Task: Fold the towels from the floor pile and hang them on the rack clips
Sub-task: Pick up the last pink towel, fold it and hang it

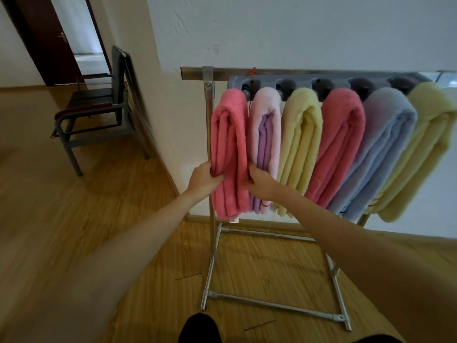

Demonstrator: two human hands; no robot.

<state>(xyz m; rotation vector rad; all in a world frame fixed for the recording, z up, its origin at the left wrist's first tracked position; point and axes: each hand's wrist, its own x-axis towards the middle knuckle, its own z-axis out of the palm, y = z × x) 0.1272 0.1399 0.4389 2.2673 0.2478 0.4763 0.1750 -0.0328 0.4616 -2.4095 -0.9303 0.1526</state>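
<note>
**A:** While both hands are on it, where's that towel sitting? The pink towel hangs folded at the far left of the rack, under the grey clip strip.

**B:** Yep. Left hand has fingers pinched on its left edge, right hand presses the other side, fingers tucked between it and the lilac towel.

**A:** Looks soft, thick, floppy. I'd hold the folded edges low down so the layers don't slide apart.
</note>
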